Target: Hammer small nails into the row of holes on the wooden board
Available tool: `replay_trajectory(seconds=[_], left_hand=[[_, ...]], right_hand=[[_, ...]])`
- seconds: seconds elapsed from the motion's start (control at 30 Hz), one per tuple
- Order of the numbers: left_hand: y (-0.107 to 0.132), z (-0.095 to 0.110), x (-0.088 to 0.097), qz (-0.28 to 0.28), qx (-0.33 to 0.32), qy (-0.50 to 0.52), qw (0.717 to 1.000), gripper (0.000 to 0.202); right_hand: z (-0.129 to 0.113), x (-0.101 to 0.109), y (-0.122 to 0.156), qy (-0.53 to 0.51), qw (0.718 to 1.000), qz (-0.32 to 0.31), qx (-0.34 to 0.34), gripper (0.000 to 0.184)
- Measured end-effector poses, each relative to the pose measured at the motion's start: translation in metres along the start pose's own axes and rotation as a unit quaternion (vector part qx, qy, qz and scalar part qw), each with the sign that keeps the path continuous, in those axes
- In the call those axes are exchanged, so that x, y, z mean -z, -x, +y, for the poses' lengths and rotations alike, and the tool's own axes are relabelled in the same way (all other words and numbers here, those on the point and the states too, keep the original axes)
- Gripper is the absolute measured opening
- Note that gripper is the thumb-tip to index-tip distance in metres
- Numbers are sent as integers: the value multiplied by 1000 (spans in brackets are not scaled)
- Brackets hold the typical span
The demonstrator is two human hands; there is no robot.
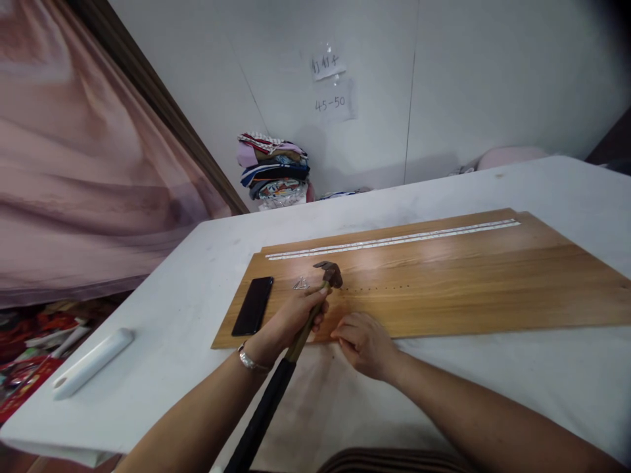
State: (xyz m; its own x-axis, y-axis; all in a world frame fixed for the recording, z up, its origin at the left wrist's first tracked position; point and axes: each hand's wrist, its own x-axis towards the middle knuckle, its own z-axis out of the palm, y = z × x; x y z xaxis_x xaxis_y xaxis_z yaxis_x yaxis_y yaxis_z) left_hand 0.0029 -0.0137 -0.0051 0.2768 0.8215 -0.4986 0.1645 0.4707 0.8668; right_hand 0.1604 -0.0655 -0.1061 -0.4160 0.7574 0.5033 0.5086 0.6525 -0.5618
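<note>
My left hand (298, 312) is wrapped around the upper handle of a claw hammer (309, 322), just below its head. The hammer head is over the wooden board (458, 282), and the black grip slants down toward me. At the board's front edge rests my right hand (367, 341), its fingers curled in; what they hold, if anything, is hidden. A row of small dark dots (377, 288), nail heads or holes, runs rightward from near the hammer head. Left of the head lies a small pile of nails (300, 283).
A black phone (253, 306) lies on the board's left end. Two white measuring strips (394, 242) run along its back. On the white tabletop (172, 282), a white handle-shaped object (93, 361) lies at left. Folded clothes (275, 167) are stacked by the wall; a pink curtain (98, 151) hangs left.
</note>
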Motion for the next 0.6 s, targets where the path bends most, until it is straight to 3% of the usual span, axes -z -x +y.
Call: replay_trajectory(seconds=[0.33,0.6], left_hand=[[-6,-9,3,-8,17,-15,1000,34],[-2,-2,2,-13,3,16,1000,35]], right_hand=[[-2,1,-3,-8,1000,16,0,21],[-1,1,-1,2,1000,1,2,19]])
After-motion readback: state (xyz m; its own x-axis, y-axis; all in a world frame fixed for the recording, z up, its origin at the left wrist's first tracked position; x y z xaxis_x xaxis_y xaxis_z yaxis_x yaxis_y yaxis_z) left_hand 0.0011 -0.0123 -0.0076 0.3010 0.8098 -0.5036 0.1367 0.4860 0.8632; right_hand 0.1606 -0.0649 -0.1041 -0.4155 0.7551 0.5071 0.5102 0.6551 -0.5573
